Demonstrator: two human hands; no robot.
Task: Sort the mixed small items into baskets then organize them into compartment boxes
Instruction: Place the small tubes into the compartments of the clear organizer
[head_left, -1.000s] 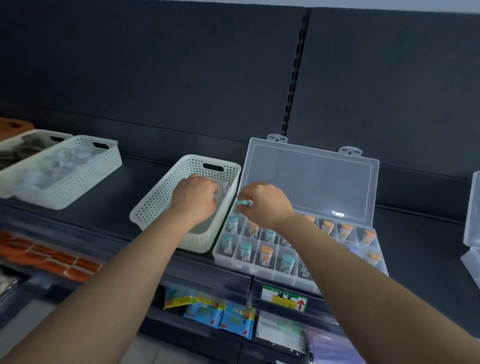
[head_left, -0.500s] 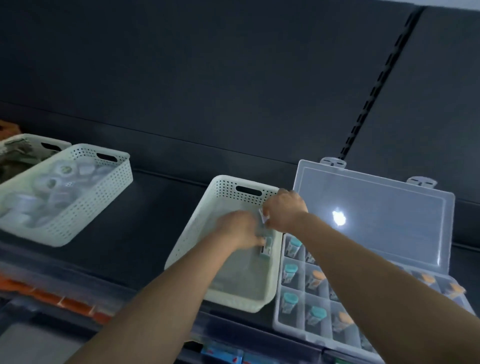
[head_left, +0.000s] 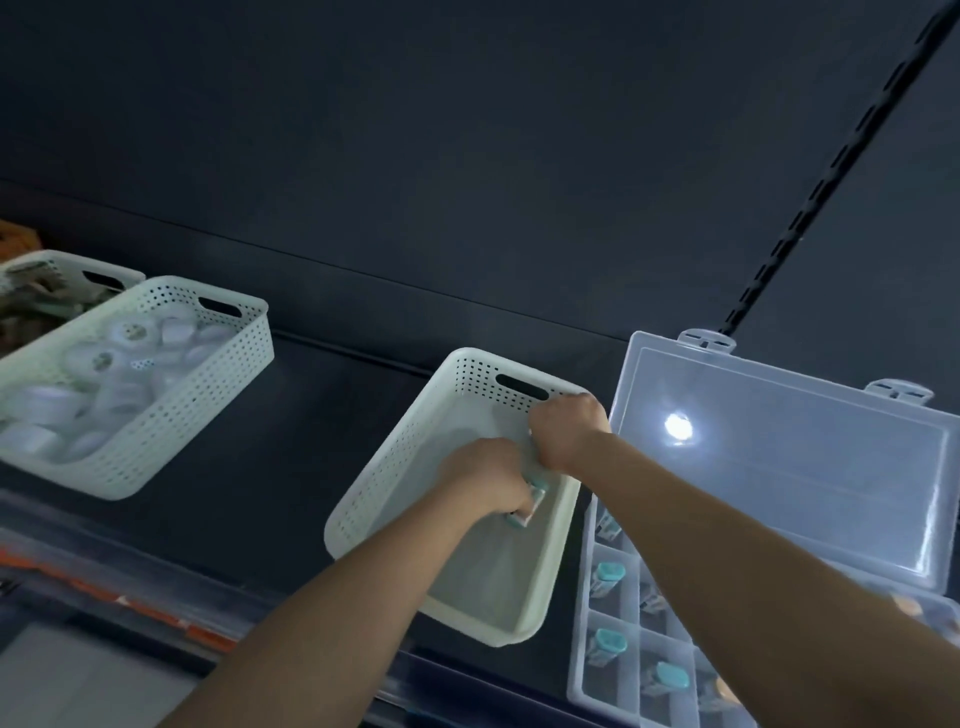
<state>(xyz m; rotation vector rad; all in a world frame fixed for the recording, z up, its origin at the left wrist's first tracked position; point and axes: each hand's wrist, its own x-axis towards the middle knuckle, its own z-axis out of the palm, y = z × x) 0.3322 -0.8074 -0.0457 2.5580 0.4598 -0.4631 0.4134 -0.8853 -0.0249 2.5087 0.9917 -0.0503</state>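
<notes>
Teal-capped vials (head_left: 530, 500) ready to go from basket (head_left: 483, 582) to compartment box (head_left: 577, 649).

Nearest me, the box shows three teal caps and two orange ones I can count, the rest cut off. Just past it the left hand (head_left: 485, 480), down in the basket, has its fingers wrapped round the vials, one or two, I can't tell, and the right hand (head_left: 569, 431) looks clamped on that basket's rim. I'd keep the rim pinned so the basket can't slide, lift the vials clear over the wall, and set them cap up in a free cell beside the teal ones. Further off sit a second basket (head_left: 171, 441) heaped with white rolls (head_left: 124, 332), too jumbled to count, and a third basket (head_left: 67, 262) half in view, making three baskets in all. Behind stands the one box's clear lid (head_left: 779, 478), open.
</notes>
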